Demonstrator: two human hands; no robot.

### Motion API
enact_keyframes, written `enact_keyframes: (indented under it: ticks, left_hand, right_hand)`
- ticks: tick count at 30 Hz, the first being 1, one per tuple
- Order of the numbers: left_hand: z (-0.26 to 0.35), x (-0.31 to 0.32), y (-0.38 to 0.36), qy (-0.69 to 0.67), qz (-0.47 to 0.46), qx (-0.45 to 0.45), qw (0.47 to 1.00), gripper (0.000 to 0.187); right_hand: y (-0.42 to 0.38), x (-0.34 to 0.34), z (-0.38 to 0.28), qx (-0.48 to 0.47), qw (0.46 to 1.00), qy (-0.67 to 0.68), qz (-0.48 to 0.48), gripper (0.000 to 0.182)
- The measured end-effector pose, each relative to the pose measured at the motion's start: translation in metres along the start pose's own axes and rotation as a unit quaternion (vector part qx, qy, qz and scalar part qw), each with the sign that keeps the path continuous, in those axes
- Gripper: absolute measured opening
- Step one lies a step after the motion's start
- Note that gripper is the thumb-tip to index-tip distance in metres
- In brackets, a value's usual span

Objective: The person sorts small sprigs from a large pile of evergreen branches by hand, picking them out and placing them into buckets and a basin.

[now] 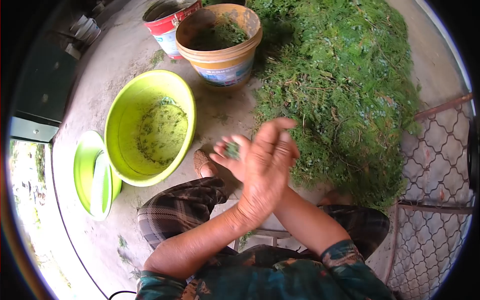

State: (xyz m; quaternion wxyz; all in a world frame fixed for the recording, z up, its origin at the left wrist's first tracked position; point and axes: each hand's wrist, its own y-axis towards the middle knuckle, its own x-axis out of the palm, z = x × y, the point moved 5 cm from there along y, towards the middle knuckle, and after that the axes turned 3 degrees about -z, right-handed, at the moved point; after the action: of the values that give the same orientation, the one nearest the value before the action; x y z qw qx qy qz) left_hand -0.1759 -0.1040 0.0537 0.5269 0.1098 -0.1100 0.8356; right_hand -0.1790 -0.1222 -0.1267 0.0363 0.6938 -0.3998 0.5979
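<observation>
My left hand lies across my right hand in front of my body, its fingers bent and smeared by motion. Beneath it, my right hand reaches toward the left with curled fingers, holding a few small green bits. Most of the right palm is hidden. Beside both hands spreads a large pile of green sprigs with small pale bluish berries. To the left, a tilted yellow-green basin has dark green bits on its bottom.
A yellow-brown bucket holding green sprigs stands beyond the hands, next to a red and white bucket. A lighter green basin leans at the left. Metal latticework is at the right. My slippered foot is near the basin.
</observation>
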Motion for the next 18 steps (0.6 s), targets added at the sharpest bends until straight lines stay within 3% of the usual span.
enact_keyframes:
  ticks: [2, 3, 4, 5, 7, 10, 11, 12, 13, 14, 16, 18]
  left_hand:
    - [0.027, 0.018, -0.011, 0.06, -0.111, 0.04, 0.991, 0.02]
    - [0.03, 0.016, -0.01, 0.063, -0.103, 0.042, 0.992, 0.02]
    - [0.041, 0.014, -0.011, 0.132, -0.097, 0.12, 0.979, 0.02]
    - [0.05, 0.017, -0.012, 0.197, -0.096, 0.197, 0.956, 0.02]
    - [0.047, 0.009, -0.01, 0.102, -0.114, 0.091, 0.984, 0.02]
    - [0.049, -0.008, -0.001, 0.0, -0.07, -0.021, 0.997, 0.02]
    - [0.057, -0.015, 0.002, 0.009, -0.001, -0.06, 0.998, 0.021]
    - [0.059, -0.024, 0.008, -0.027, 0.011, -0.067, 0.997, 0.021]
    - [0.062, -0.032, 0.012, -0.044, 0.045, -0.084, 0.994, 0.022]
    - [0.063, -0.036, 0.013, -0.105, 0.052, -0.092, 0.989, 0.021]
    - [0.061, -0.041, 0.016, -0.177, 0.062, -0.132, 0.973, 0.022]
    - [0.058, -0.043, 0.018, -0.186, 0.058, -0.155, 0.969, 0.022]
  right_hand:
    - [0.017, 0.077, 0.01, 0.068, 0.993, -0.096, -0.028, 0.063]
    - [0.028, 0.092, 0.012, 0.059, 0.99, -0.122, -0.033, 0.075]
    - [0.035, 0.099, 0.014, 0.047, 0.987, -0.147, -0.038, 0.086]
    - [0.037, 0.093, 0.006, -0.008, 0.967, -0.255, -0.027, 0.102]
    - [0.019, 0.043, -0.004, -0.052, 0.945, -0.324, 0.021, 0.097]
    - [-0.008, -0.086, -0.007, -0.235, 0.779, -0.569, 0.123, 0.011]
    - [-0.041, -0.11, -0.015, -0.143, 0.848, -0.481, 0.171, 0.011]
    - [-0.054, -0.159, -0.014, -0.023, 0.854, -0.444, 0.269, 0.013]
    - [-0.063, -0.216, -0.013, 0.0, 0.904, -0.323, 0.281, 0.015]
    - [-0.076, -0.234, -0.023, 0.002, 0.829, -0.408, 0.383, 0.017]
    - [-0.069, -0.293, -0.035, -0.014, 0.852, -0.357, 0.382, 0.01]
    - [-0.062, -0.29, -0.081, -0.182, 0.696, -0.553, 0.419, 0.015]
